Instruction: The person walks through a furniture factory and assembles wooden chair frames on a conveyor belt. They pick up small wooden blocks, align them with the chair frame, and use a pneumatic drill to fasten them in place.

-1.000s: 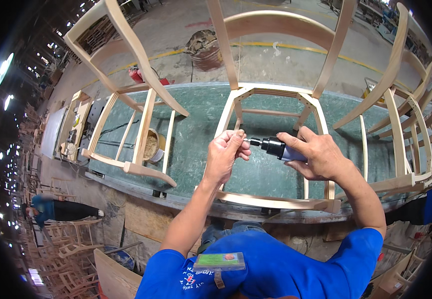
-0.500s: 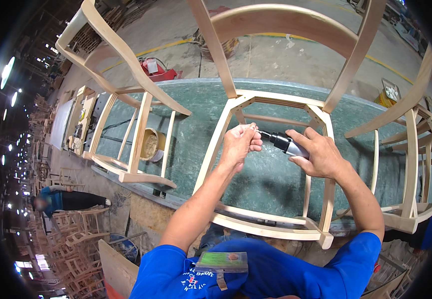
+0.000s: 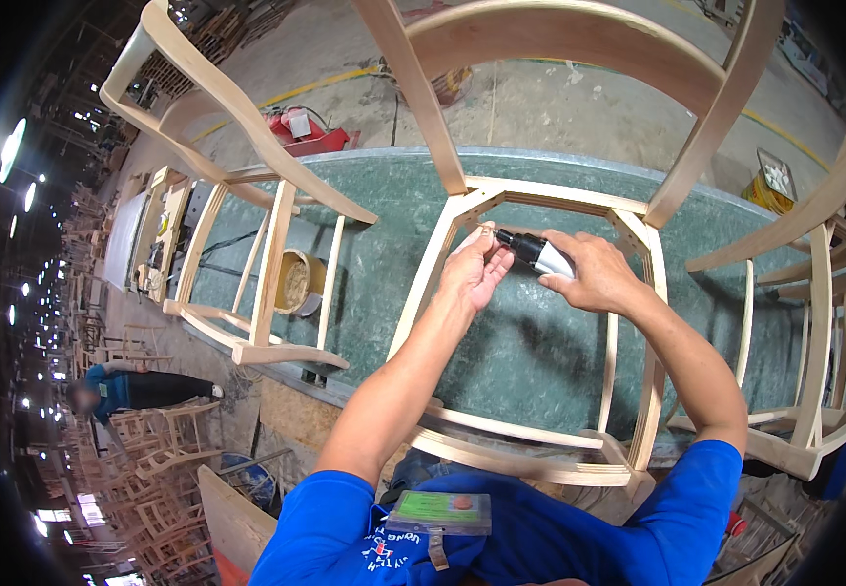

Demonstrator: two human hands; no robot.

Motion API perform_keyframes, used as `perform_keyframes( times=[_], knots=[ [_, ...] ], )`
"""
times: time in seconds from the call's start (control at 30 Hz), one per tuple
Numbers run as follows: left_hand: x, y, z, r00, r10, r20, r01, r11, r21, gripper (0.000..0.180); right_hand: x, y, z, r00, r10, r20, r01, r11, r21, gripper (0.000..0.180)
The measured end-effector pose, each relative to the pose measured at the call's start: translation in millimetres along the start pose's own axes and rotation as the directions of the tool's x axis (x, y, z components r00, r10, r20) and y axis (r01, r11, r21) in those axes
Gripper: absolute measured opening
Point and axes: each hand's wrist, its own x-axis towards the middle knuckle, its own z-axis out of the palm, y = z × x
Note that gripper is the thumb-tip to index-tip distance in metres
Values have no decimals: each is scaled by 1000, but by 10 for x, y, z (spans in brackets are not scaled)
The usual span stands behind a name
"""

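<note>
A pale wooden chair frame stands on the green bench top in front of me, its backrest at the far side. My right hand is wrapped round a black and silver power screwdriver, which points left inside the seat frame. At its tip my left hand is closed in a pinch between thumb and forefinger, the other fingers loosely curled. What it pinches is too small to make out. Both hands are near the frame's far left corner block.
Another chair frame stands at left, with a tub beside it. More chair frames are at right. The green bench top runs between them. A red machine is on the floor beyond. A person stands at far left.
Both hands and the power screwdriver have moved left and slightly away from me, toward the seat's far left corner. The screwdriver's tip is now closer against my left fingers.
</note>
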Motion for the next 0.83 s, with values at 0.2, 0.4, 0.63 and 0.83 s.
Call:
perform_keyframes(
  times=[0.2, 0.4, 0.63, 0.83],
  knots=[
    [98, -24, 11, 995, 60, -76, -64, 996, -54, 31, 156, -32, 63, 1000, -15, 8, 15, 998, -61, 64],
    [87, 9, -1, 988, 123, -88, -125, 992, -14, 24, 312, -55, 117, 997, -78, -3, 78, 991, -105, 64],
    [-673, 755, -322, 528, 569, 631, -489, -404, 773, 47, 354, -19, 76, 999, -53, -5, 52, 994, -100, 63],
    [-357, 649, -700, 961, 196, 196, -213, 67, 975, 59, 401, -93, 151, 997, -60, 43, 67, 984, -168, 69]
  ],
)
